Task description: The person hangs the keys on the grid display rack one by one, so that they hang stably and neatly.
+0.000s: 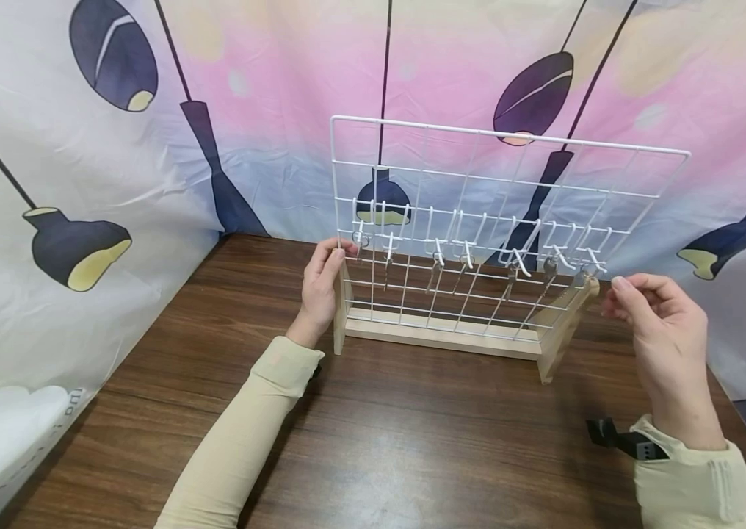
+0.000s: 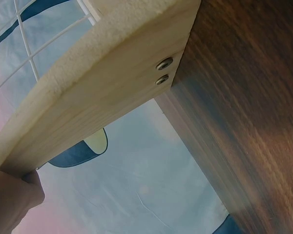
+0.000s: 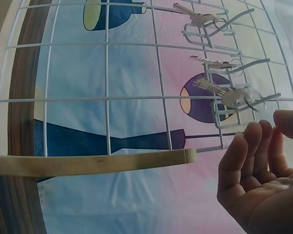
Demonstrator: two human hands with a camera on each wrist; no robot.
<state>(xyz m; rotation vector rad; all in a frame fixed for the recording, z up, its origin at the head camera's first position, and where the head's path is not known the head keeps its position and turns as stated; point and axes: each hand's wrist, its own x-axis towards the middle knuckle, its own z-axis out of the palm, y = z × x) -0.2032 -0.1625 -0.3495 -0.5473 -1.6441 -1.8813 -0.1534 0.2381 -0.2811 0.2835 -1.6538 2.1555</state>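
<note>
A white wire grid rack (image 1: 508, 176) stands on the table in a pale wooden stand (image 1: 439, 336). My left hand (image 1: 321, 286) grips the stand's left side board (image 2: 97, 83) near its top, thumb toward me. White hooks (image 1: 522, 263) run in a row across the grid, and metal keys (image 1: 435, 276) on rings hang from them. Just outside the right side board (image 1: 561, 334), my right hand (image 1: 667, 323) is raised with loosely bent fingers and nothing visible in them. In the right wrist view its fingertips are close to a hook bearing a key (image 3: 233, 97).
The dark wood-grain table (image 1: 373, 433) stretches toward me in front of the rack. Behind it hangs a backdrop cloth (image 1: 267, 88) printed with lamps. A white object with lettering (image 1: 12, 433) sits at the lower left, beside the table edge.
</note>
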